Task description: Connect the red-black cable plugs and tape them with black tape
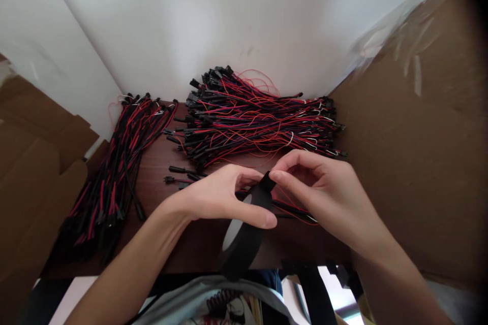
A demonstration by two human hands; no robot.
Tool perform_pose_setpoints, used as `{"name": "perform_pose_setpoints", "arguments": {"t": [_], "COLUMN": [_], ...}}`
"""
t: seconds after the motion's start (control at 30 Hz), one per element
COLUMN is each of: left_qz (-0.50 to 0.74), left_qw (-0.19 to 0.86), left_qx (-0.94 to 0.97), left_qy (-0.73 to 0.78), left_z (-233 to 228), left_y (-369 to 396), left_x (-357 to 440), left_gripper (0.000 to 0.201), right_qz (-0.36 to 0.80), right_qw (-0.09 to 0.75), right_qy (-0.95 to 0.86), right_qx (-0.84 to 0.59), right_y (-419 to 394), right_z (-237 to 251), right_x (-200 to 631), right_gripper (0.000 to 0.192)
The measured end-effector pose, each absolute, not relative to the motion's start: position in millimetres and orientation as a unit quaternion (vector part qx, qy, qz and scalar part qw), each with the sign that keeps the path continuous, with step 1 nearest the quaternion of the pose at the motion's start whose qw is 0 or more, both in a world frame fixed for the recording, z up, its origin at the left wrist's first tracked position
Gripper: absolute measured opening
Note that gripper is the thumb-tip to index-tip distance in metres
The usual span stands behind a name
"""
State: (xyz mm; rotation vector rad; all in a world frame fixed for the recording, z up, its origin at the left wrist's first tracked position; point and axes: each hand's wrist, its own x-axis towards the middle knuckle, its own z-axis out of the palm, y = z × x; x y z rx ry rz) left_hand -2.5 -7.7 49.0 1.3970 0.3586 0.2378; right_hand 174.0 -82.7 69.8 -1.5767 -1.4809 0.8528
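My left hand (224,195) grips a roll of black tape (244,241) from above, thumb across its outer face. The roll stands on edge at the near side of the dark wooden table (160,162). My right hand (320,188) pinches the loose end of the tape (268,181) between thumb and forefinger, just above the roll. A red and black wire (293,209) lies under my right hand, partly hidden by it. Just beyond both hands sits a large pile of red and black wires with black connectors (255,117).
A second bundle of red and black wires (122,162) runs along the table's left side. Brown cardboard (412,127) stands at the right and more cardboard (34,162) at the left. A white wall (229,20) closes the back. Strips of black tape (314,289) hang off the near edge.
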Motion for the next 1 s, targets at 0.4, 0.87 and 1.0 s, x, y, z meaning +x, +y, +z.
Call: {"name": "perform_pose_setpoints", "arguments": {"t": [0.4, 0.87, 1.0], "left_qz": [0.022, 0.089, 0.103], "left_qw": [0.788, 0.722, 0.763], "left_qx": [0.588, 0.673, 0.626], "left_qy": [0.179, 0.133, 0.121], "left_z": [43.6, 35.5, 32.2], "left_y": [-7.7, -9.8, -11.4], "left_x": [-3.0, 6.1, 5.6], "left_gripper": [0.045, 0.036, 0.034], "right_qz": [0.26, 0.004, 0.078], "right_qw": [0.428, 0.194, 0.09], "right_qy": [-0.615, -0.693, -0.688], "right_qx": [-0.609, -0.694, -0.716], "right_y": [-78.1, -86.2, -103.7], "right_z": [95.5, 42.5, 6.0], "right_x": [181.8, 278.6, 329.0], "right_gripper": [0.015, 0.034, 0.04]}}
